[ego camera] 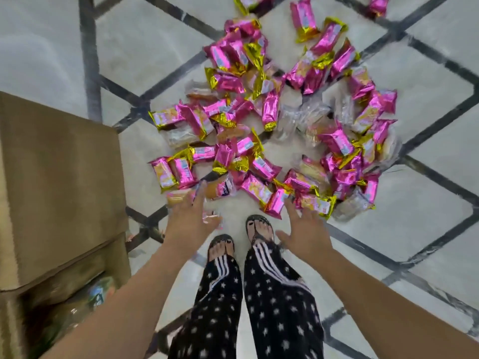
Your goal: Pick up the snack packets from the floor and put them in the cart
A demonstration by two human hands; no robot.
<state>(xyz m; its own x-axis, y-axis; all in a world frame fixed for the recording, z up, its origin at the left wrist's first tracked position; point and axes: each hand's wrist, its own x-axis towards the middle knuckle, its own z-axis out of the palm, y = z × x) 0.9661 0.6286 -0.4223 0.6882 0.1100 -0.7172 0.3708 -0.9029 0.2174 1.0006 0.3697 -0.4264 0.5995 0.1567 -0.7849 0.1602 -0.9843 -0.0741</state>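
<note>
Several pink and gold snack packets (269, 110) lie scattered in a wide heap on the pale tiled floor, mixed with a few clear-wrapped ones (293, 117). My left hand (190, 218) reaches down with fingers spread, just short of the nearest packets at the heap's front left. My right hand (305, 233) is also spread and empty, close to a pink packet (277, 203) at the heap's near edge. A brown cardboard carton (59, 177) stands at the left, its flaps partly open, with some wrapped items visible inside at the bottom left.
My two feet in sandals (241, 237) stand between my hands, just in front of the heap. The floor has dark diagonal lines across pale tiles. More packets lie at the far top edge (378, 5).
</note>
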